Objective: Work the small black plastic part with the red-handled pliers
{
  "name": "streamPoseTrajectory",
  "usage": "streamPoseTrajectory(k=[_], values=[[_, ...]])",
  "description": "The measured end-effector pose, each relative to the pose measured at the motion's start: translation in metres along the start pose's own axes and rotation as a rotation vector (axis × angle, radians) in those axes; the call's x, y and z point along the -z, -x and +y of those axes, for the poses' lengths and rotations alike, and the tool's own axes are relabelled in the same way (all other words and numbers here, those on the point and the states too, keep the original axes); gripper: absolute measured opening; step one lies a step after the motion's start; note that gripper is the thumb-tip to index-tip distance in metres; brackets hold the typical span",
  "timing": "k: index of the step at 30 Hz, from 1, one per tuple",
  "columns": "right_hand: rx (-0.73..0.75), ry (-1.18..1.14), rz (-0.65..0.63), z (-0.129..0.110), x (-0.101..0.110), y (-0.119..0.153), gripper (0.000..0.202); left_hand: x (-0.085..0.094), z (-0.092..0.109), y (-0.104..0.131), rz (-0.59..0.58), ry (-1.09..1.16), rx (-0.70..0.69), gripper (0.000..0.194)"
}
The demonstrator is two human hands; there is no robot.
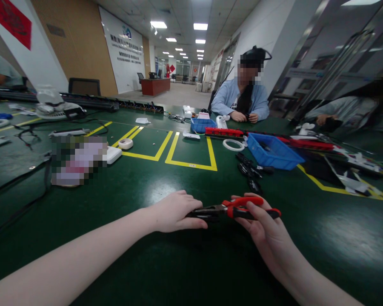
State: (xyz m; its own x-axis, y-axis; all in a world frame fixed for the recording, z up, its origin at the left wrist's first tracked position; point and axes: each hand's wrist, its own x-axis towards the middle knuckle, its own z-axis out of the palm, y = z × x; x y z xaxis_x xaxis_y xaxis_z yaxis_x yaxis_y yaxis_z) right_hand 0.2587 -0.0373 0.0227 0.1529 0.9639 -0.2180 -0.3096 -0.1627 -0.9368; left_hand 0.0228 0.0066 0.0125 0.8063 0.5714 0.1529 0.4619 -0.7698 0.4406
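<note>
Pliers (225,208) gripped at red handles by right hand (264,225); black part (198,213) pinched in left hand (175,211), near pliers' tips.

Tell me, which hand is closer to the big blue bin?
Right. The right hand holds the red-handled pliers on the near side of the bin; the left hand, by their tip, is farther off, to its left.

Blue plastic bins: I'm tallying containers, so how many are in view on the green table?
2: a larger bin beyond the right hand, and a smaller bin farther back, near the person in light blue. Others may be hidden.
</note>
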Motion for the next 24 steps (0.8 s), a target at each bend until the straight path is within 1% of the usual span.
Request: streamPoseTrajectory(k=[5,8,13,19,22,24], values=[[0.080,0.050,-0.012,0.000,0.000,0.002,0.048,0.000,-0.001,0.000,-0.001,0.081,0.017,0.039],[0.160,0.088,-0.015,0.000,0.001,0.002,0.050,0.000,-0.002,0.000,0.003,0.120,0.050,0.041],[0.306,0.132,-0.099,0.002,0.007,0.001,0.046,0.001,-0.002,0.000,-0.001,0.136,0.088,0.042],[0.387,0.175,-0.213,0.002,0.014,0.000,0.041,0.001,0.002,-0.002,-0.005,0.100,0.073,0.041],[0.418,0.187,-0.235,0.002,0.013,0.002,0.042,0.000,0.002,-0.002,0.009,0.082,0.054,0.039],[0.422,0.205,-0.225,0.001,0.010,0.005,0.042,-0.001,0.001,-0.002,0.006,0.076,0.040,0.038]])
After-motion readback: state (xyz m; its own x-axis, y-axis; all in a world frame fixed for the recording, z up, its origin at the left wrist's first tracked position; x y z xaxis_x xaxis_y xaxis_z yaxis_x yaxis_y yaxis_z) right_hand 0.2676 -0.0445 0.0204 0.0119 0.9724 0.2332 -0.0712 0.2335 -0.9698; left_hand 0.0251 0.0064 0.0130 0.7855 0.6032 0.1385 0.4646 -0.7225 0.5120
